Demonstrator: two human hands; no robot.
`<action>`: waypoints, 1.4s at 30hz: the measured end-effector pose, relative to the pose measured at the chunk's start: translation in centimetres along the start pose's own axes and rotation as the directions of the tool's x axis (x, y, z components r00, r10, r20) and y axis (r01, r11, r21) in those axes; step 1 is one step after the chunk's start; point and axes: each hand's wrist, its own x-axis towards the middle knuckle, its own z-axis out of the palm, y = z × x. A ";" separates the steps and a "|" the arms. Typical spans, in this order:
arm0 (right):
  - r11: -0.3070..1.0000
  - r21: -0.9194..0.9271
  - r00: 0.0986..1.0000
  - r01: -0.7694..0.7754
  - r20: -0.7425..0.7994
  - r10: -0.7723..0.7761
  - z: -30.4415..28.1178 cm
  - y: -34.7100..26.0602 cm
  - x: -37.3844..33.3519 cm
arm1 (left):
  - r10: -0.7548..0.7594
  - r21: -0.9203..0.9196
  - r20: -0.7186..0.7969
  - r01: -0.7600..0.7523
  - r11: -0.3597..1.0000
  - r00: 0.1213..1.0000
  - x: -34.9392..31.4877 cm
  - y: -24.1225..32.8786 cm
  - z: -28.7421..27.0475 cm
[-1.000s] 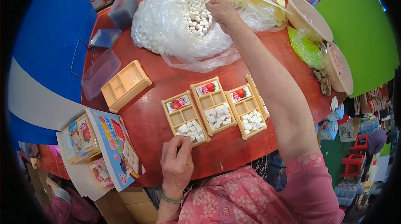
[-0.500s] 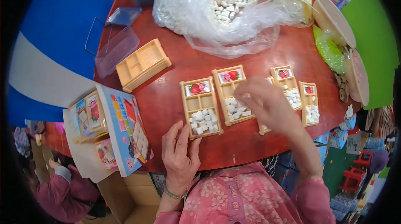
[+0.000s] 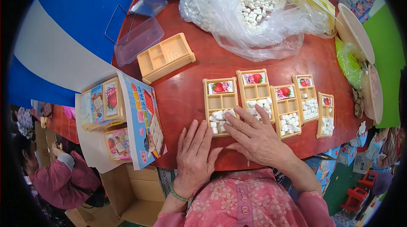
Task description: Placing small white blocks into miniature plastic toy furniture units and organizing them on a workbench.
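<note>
Several peach-coloured plastic trays stand in a row on the table, each with a strawberry-printed packet on top and small white cubes, like marshmallows, below. My right hand (image 3: 259,142) reaches over the leftmost tray (image 3: 215,101), fingers stretched out, fingertips at its white cubes (image 3: 218,119). My left hand (image 3: 196,153) lies with extended fingers by that tray's lower left corner. The right hand's fingers partly cover the second tray (image 3: 251,92). To its right stand the third tray (image 3: 281,107), the fourth tray (image 3: 305,92) and the fifth tray (image 3: 325,111).
A clear plastic bag (image 3: 258,45) of white cubes lies at the back of the red table (image 3: 182,100). Left of the row sit stacked bare trays (image 3: 167,55), a clear plastic lid (image 3: 140,40) and a printed box (image 3: 144,127). Beige bowls (image 3: 355,32) stand far right. Another person (image 3: 63,180) sits at left.
My right hand has moved left and down from above the second and third trays to the leftmost one. My left hand's fingers now lie flatter. The whole view has shifted.
</note>
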 end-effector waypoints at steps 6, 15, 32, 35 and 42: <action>0.996 0.074 0.993 -0.043 -0.111 0.051 0.1 0.3 -0.4 | -0.078 -0.074 -0.074 0.072 0.995 0.994 0.4 0.0 0.1; 1.000 -0.016 0.988 0.012 -0.156 -0.014 0.3 0.4 -0.3 | 0.037 0.039 0.028 -0.038 0.999 0.999 0.6 0.3 0.0; 0.999 -0.026 1.000 -0.025 -0.003 0.025 -0.4 -0.6 0.0 | 0.096 0.007 0.105 -0.097 0.995 0.990 1.5 0.2 -0.5; 0.999 -0.046 0.999 -0.028 0.028 0.029 -0.2 -0.6 -0.3 | 0.097 0.019 0.123 -0.100 0.995 0.988 1.1 -0.1 -0.1; 0.998 0.029 0.997 -0.061 -0.038 0.062 -0.8 -0.5 0.3 | 0.115 -0.040 0.069 -0.113 0.993 0.991 1.2 -0.6 -0.7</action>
